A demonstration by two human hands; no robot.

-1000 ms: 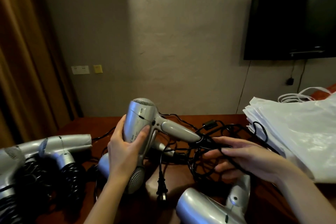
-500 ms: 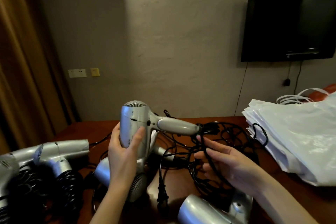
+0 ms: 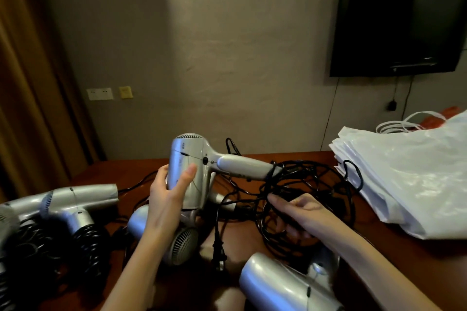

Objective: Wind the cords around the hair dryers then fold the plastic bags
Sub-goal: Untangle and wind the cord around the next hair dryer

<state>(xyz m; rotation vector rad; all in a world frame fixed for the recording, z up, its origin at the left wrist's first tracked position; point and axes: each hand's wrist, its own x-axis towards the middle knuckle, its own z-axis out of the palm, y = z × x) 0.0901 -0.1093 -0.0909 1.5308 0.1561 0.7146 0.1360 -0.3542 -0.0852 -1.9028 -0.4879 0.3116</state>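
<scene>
Dark red-brown wood is all I have to work over: the table point(image 3: 156, 169) runs back to the grey wall point(image 3: 240, 58), and its far edge shows as a bare strip just behind the tangle. I see little open surface. To my left, two wound hair dryers point(image 3: 75, 204) lie side by side with black coiled cord packed round their handles. To my right the stack of white plastic bags point(image 3: 409, 179) fills that corner, its near edge touching the outer loops of cord. Close in, another silver dryer point(image 3: 283, 285) lies at the bottom of the view, and one more, its grille facing me point(image 3: 180, 245), rests under my left wrist.

My left hand point(image 3: 168, 199) grips the barrel of the raised hair dryer point(image 3: 192, 166), fingers curled round the near side, thumb pressed on the front. The barrel stands upright, intake grille on top, and the pale handle points right, level, towards the bags. Its body is brushed silver with a dark switch at the joint.

My right hand point(image 3: 300, 214) pinches a strand of the black cord point(image 3: 303, 184), thumb and forefinger closed on it. The cord leaves the handle's end and spreads in loose overlapping loops on the table. A plug point(image 3: 218, 252) hangs down between my forearms.
</scene>
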